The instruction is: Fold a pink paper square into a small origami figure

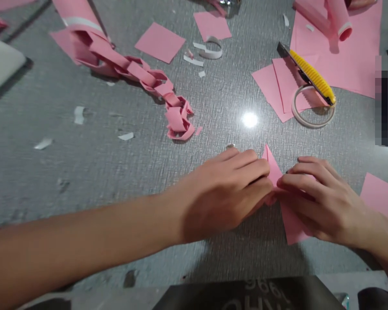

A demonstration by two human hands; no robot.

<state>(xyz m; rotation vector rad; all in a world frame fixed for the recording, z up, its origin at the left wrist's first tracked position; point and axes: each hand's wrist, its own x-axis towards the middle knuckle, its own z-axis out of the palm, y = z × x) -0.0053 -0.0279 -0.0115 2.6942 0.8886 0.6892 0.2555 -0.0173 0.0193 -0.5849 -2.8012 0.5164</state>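
Observation:
A small pink sheet of folded paper (273, 170) stands between my two hands, with one pointed corner sticking up. My left hand (236, 183) is closed on its left side, the fingertips hidden behind the knuckles. From the right, my right hand (323, 193) pinches the same paper, fingers curled. Another pink piece (294, 226) shows below my right fingers; whether it belongs to the folded paper I cannot tell. Farther off lies a pink paper chain (142, 75) of linked loops, its near end crumpled.
A yellow box cutter (312, 75) rests across a tape roll (297, 118) and pink squares (268, 86) at right. Rolled pink paper (339, 21) lies behind on larger sheets (355, 69). White scraps (79, 115) and a curled strip (213, 52) are scattered about; a white object (1, 64) is at far left.

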